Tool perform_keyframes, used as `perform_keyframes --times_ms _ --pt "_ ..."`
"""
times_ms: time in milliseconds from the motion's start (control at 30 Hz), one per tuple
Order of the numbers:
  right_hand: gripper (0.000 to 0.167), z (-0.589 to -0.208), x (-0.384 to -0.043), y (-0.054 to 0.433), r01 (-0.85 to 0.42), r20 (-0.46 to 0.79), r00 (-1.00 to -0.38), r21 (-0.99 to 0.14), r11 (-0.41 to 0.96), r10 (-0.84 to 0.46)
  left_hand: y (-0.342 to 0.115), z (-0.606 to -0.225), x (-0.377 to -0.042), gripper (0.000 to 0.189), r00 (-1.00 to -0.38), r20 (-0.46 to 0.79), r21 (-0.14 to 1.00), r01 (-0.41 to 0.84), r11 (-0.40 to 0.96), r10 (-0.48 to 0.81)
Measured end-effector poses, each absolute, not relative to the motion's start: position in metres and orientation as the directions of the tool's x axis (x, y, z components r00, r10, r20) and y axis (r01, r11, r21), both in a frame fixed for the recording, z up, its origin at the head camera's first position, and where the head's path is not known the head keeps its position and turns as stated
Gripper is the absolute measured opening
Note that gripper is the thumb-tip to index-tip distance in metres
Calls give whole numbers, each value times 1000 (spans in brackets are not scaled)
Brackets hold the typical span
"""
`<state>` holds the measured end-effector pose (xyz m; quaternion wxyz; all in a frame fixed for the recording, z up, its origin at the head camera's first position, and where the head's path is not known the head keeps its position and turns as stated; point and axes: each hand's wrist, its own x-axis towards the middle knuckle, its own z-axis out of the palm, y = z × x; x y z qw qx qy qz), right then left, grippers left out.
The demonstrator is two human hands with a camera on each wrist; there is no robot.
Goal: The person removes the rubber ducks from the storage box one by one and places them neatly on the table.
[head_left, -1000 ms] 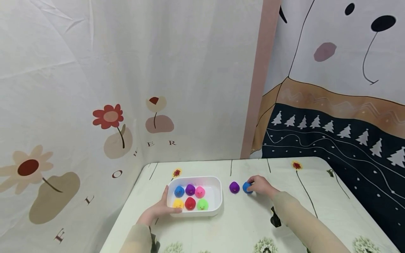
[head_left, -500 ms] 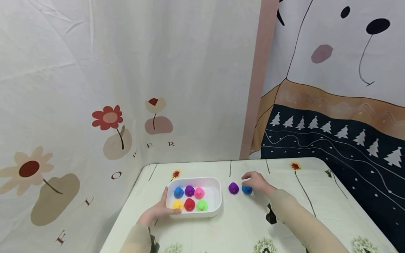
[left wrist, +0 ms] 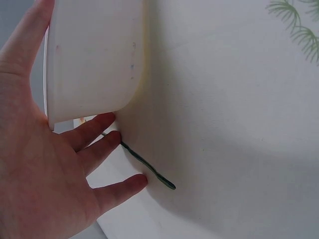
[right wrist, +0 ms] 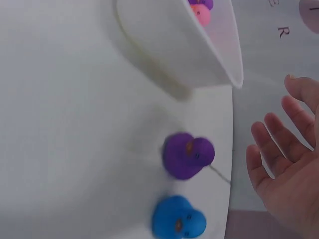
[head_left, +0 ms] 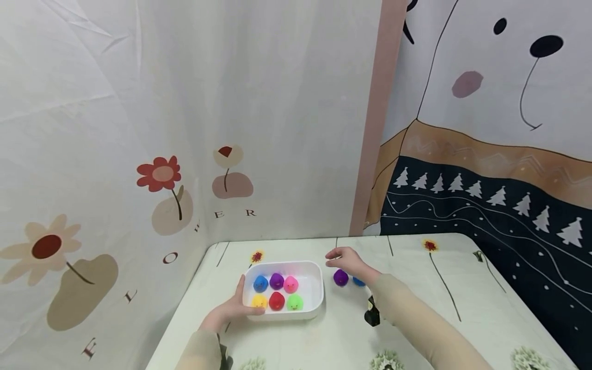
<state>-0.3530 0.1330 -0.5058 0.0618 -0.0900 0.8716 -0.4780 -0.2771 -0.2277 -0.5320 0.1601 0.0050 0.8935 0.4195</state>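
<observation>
Around us hung a faintly creased white curtain (head_left: 287, 103), printed with flat flowers and scattered letters; past a dusty-pink band (head_left: 375, 103), we saw a second hanging (head_left: 490, 210) with a bear's face over navy cloth and pale fir trees. Below stood a round-cornered table (head_left: 324, 344), its pale covering patterned with thin-stemmed flowers, its far edge close against the curtain. On it we saw a white plastic tray (head_left: 311, 289), a rounded rectangle with slick walls and a thin lip. The left hand (head_left: 233, 307) touched its near left corner, thumb laid straight along the front rim, other fingers stretched out and spread. The right hand (head_left: 350, 261) hung in the air beyond the tray's right side, its slightly bent fingers apart. Smallest were the smooth, round toys: inside the tray we counted a blue duck (head_left: 260, 283), purple duck (head_left: 276, 281) and pink duck (head_left: 291, 284) behind a yellow duck (head_left: 259, 301), red duck (head_left: 276, 301) and green duck (head_left: 294, 302). Outside, a loose purple duck (right wrist: 182, 157) and a loose blue duck (right wrist: 174, 219) sat side by side on the table, with a strip of covering between them and the tray's right wall.
</observation>
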Motion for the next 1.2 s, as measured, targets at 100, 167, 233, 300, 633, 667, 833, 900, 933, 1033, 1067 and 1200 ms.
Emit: perform_keyframes --times_ms 100,167,233,300,633,667,833,900,933,1033,1067,1200 --pt "27 -503 -352 120 -99 -26 -970 -867 488 -243 -228 -533 -279 124 -948 -283 750 -124 649 146" --pt "29 -502 -351 113 -89 -38 -964 -887 453 -264 -228 -533 -279 124 -949 -276 755 -116 645 152" --pt "31 -502 -350 104 -66 -60 -956 -910 409 -286 -229 -533 -278 126 -951 -268 761 -110 640 155" --pt "32 -503 -348 96 -44 -76 -949 -929 366 -306 -230 -534 -277 127 -953 -258 764 -101 638 158" --pt "31 -507 -336 61 57 -144 -925 -968 245 -352 -230 -535 -279 126 -948 -283 756 -127 642 146" --pt "32 -508 -335 57 63 -147 -924 -969 239 -353 -229 -535 -280 126 -947 -287 753 -130 645 144" --pt "32 -515 -331 45 72 -151 -913 -974 214 -379 -229 -534 -280 126 -946 -295 746 -138 651 138" --pt "30 -519 -330 44 69 -148 -911 -975 213 -385 -228 -534 -280 126 -943 -298 746 -133 653 149" --pt "29 -520 -330 44 65 -147 -910 -974 217 -389 -228 -534 -280 126 -942 -300 749 -134 649 151" --pt "28 -523 -329 45 56 -148 -904 -971 231 -401 -227 -534 -279 126 -944 -289 758 -125 640 158" --pt "27 -524 -329 45 51 -147 -902 -970 237 -406 -227 -533 -278 126 -945 -286 762 -124 636 158" --pt "28 -525 -329 46 27 -147 -888 -962 270 -436 -228 -532 -274 126 -951 -269 777 -122 618 151"
